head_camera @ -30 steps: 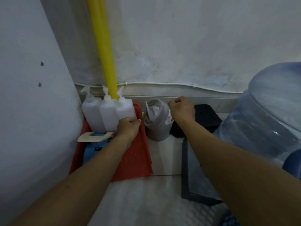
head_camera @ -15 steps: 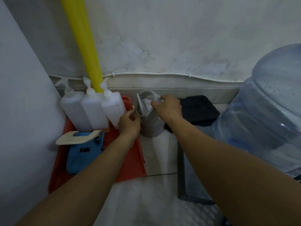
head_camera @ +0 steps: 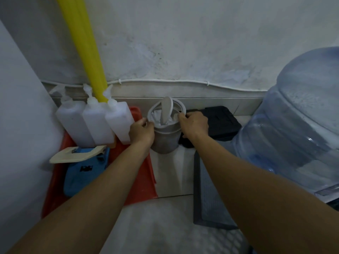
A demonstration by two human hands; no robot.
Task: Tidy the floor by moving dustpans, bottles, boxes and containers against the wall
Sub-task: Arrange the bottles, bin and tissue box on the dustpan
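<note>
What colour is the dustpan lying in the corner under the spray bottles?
Red-orange. The dustpan shows best in the head view, the only one here.

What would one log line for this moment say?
left-hand grip: holds tub rim | right-hand grip: holds tub rim | tub: upright, near wall, between red dustpan and black box

Container (head_camera: 166,136) stands between bottles (head_camera: 95,123) and water jug (head_camera: 297,129).
</note>
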